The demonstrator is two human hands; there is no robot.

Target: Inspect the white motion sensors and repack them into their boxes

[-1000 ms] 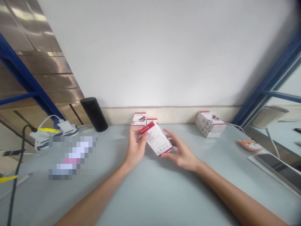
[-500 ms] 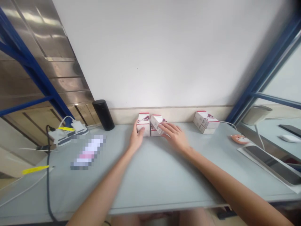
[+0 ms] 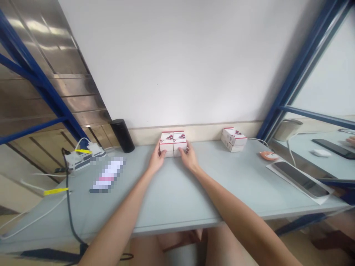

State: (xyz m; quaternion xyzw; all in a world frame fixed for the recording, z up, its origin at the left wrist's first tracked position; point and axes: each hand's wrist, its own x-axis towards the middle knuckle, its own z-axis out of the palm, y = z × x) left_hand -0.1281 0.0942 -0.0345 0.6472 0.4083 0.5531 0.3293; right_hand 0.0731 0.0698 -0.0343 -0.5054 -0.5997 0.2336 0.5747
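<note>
Two stacks of small white cardboard boxes with red edges and dark red print stand flush side by side near the wall: the left stack (image 3: 166, 142) and the right stack (image 3: 179, 139). Each looks two boxes high. My left hand (image 3: 158, 157) grips the left stack, its thumb on the front and its fingers round the outer side. On the other side my right hand (image 3: 189, 157) holds the right stack the same way, thumb in front. Both top boxes lie flat and level. A separate pair of stacked boxes (image 3: 234, 139) stands farther right, untouched.
A black cylinder (image 3: 122, 135) stands at the back left, near a power strip (image 3: 85, 160) with cables. A blurred-out phone-like item (image 3: 108, 175) lies left. To the right are an orange object (image 3: 268, 155) and a dark flat panel (image 3: 301, 179). Another person's hand (image 3: 351, 140) shows at the right edge.
The tilted top box under my right hand now lies flat on its stack. The right stack has closed up against the left one, and my right hand has moved to its outer side.
</note>
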